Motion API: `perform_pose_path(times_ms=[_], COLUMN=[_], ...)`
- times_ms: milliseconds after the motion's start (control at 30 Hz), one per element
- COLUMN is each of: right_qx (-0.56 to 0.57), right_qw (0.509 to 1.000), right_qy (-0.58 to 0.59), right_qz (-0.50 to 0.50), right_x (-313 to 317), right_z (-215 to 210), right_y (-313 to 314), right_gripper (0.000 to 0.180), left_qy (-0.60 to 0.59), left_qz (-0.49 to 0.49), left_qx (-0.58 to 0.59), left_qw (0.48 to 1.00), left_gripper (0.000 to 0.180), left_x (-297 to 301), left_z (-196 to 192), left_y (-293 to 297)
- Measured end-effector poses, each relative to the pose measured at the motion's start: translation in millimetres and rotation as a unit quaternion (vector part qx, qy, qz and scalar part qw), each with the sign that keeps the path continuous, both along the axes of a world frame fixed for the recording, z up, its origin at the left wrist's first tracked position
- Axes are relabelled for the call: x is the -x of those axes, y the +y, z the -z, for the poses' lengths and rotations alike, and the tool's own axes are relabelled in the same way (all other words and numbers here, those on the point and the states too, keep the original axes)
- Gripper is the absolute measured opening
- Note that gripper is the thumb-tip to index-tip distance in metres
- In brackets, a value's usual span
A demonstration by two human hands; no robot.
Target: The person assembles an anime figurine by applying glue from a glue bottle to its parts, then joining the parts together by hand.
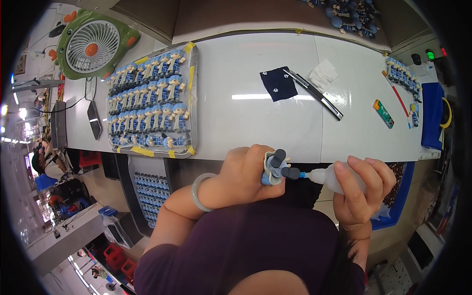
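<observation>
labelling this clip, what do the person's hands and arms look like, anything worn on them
The left hand and right hand are ungloved. A pale, smooth bangle circles the left wrist, a thin bracelet the right. The top is dark purple, short-sleeved.

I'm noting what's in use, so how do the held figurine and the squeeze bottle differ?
The held figurine is light blue with dark feet, while the squeeze bottle is whitish with a blue tip. The figurine has moulded, jutting parts; the bottle looks smooth. The figurine has one foot toward the right; the bottle's tip points left. Both are held, the figurine in the left hand, the bottle in the right hand.
</observation>
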State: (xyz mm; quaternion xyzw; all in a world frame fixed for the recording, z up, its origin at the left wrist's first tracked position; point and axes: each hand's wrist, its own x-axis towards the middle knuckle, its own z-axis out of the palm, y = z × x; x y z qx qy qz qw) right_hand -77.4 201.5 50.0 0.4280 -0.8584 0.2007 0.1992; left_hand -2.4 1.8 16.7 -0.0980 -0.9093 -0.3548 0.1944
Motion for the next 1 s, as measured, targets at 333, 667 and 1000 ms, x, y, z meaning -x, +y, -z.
perform_pose_path(times_ms=[333,667,1000], right_qx=[-0.019,-0.036,-0.005], right_qw=[0.999,0.998,0.994], right_qy=[0.027,0.054,0.108], right_qz=[-0.006,-0.019,-0.032], right_x=[0,-1,-1], right_z=[-8,-14,-8], right_y=[0,3,3], right_gripper=[0.018,0.019,0.021], left_qy=[0.008,-0.004,-0.026], left_qz=[0.000,0.000,-0.001], left_qx=[-0.021,-0.044,-0.039], left_qw=[1.000,0.999,0.999], left_gripper=[0.037,0.038,0.036], left_x=[1,-2,-4], left_z=[2,7,7], left_y=[2,3,2])
